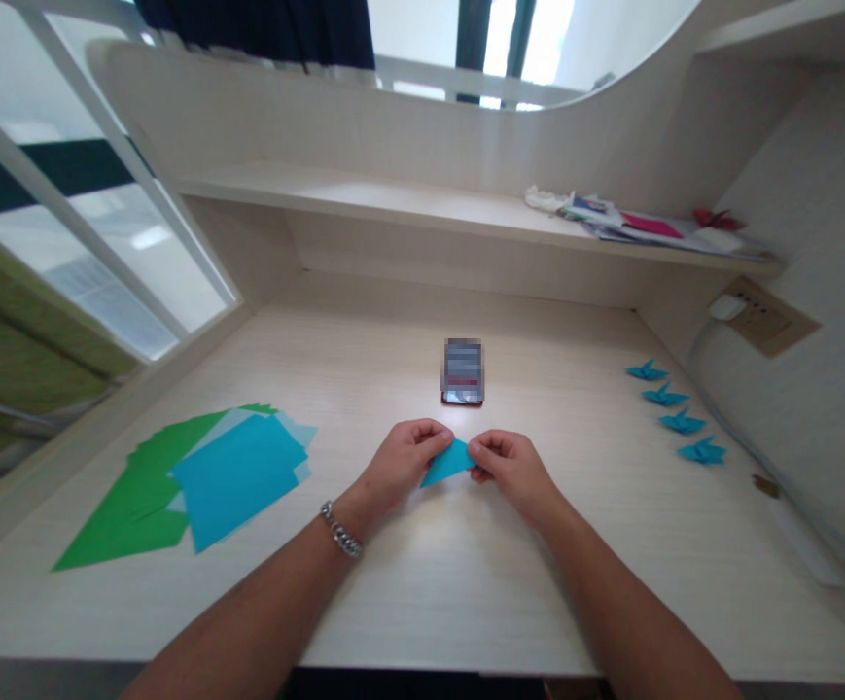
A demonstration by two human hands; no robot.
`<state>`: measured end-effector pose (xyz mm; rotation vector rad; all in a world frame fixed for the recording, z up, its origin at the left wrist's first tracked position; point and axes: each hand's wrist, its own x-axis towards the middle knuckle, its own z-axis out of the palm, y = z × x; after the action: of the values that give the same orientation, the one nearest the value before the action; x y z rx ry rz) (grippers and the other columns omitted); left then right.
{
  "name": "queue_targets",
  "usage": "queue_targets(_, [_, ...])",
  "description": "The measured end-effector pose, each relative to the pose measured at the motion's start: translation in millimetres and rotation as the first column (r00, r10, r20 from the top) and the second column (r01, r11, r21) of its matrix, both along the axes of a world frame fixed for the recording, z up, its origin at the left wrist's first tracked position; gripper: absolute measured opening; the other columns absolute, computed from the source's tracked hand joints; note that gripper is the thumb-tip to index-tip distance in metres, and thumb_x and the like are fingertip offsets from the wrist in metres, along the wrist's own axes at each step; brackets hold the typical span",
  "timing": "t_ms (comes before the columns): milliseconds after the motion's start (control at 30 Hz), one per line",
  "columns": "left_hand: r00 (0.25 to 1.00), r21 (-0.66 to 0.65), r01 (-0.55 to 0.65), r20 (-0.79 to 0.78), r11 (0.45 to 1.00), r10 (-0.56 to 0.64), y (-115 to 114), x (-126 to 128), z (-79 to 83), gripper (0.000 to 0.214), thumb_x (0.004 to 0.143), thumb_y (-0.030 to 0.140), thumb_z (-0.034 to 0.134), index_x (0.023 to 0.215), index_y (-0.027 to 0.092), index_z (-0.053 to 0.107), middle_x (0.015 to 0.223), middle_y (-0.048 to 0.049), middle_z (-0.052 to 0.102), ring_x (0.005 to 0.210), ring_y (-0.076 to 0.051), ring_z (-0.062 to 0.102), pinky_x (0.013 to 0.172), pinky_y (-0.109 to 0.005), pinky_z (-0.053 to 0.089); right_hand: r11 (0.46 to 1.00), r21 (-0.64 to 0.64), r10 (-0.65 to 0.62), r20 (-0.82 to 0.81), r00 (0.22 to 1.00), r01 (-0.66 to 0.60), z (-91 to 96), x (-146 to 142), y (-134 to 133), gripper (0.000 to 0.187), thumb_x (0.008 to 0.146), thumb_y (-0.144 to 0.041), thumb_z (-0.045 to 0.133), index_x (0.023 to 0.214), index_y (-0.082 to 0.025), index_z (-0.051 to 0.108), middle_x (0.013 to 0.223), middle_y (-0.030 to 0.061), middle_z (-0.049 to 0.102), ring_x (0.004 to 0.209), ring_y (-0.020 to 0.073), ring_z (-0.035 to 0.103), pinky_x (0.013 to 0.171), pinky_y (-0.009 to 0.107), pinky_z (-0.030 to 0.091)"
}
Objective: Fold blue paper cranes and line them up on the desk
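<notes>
A small folded piece of blue paper (446, 464), roughly triangular, is held between my two hands just above the desk. My left hand (405, 459) pinches its upper left side between thumb and fingers. On the other side, my right hand (513, 465) grips the right corner, fingers curled in. Parts of the paper are hidden behind the fingertips. Right behind the hands a phone (463, 372) lies with its screen lit and blurred.
Blue paper sheets (243, 476) overlap green sheets (130, 506) on the left. Several blue folded paper cranes (683, 421) line the right side, near a white cable (728, 428) and a wall socket (768, 316). Papers (612, 222) lie on the shelf (422, 202) above.
</notes>
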<state>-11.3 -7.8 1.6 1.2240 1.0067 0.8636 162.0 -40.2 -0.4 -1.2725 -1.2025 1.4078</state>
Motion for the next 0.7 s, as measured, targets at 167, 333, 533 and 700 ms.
queue_targets(167, [1.000, 0.018, 0.021, -0.023, 1.000, -0.021, -1, 1, 1.9, 0.026, 0.077, 0.037, 0.065, 0.074, 0.011, 0.067, 0.066, -0.0031, 0.060, 0.058, -0.012, 0.050, 0.055, -0.025, 0.039, 0.999, 0.047, 0.006, 0.044, 0.999, -0.008, -4.6, 2, 3, 0.027, 0.076, -0.042, 0.067, 0.073, -0.016, 0.063, 0.056, -0.0002, 0.061, 0.052, 0.0123, 0.056, 0.054, 0.025, 0.045])
queue_targets(333, [0.987, 0.094, 0.085, -0.142, 0.992, -0.072, -2, 2, 7.2, 0.023, 0.076, 0.036, 0.065, 0.074, 0.012, 0.067, 0.067, -0.0040, 0.062, 0.060, -0.013, 0.051, 0.055, -0.025, 0.040, 0.995, 0.083, 0.051, 0.124, 0.991, -0.061, -13.3, 3, 4, 0.023, 0.079, -0.038, 0.063, 0.072, -0.016, 0.063, 0.057, 0.0002, 0.061, 0.052, 0.0122, 0.054, 0.054, 0.025, 0.044])
queue_targets(533, [0.982, 0.140, 0.099, -0.172, 0.985, -0.074, -4, 2, 4.9, 0.023, 0.076, 0.035, 0.064, 0.070, 0.013, 0.067, 0.064, -0.0024, 0.060, 0.058, -0.012, 0.050, 0.054, -0.024, 0.038, 0.986, 0.146, 0.046, 0.253, 0.966, -0.085, -10.3, 0, 1, 0.021, 0.082, -0.037, 0.061, 0.075, -0.017, 0.064, 0.063, 0.0005, 0.062, 0.058, 0.0128, 0.055, 0.055, 0.024, 0.043])
queue_targets(700, [0.996, -0.008, 0.091, -0.017, 0.996, -0.091, -3, 2, 0.6, 0.025, 0.074, 0.036, 0.067, 0.069, 0.011, 0.066, 0.062, -0.0032, 0.060, 0.056, -0.012, 0.049, 0.054, -0.026, 0.038, 0.986, 0.121, 0.091, 0.160, 0.983, -0.111, -6.0, 2, 1, 0.021, 0.081, -0.036, 0.061, 0.072, -0.017, 0.061, 0.059, -0.0006, 0.059, 0.055, 0.0124, 0.054, 0.055, 0.024, 0.042])
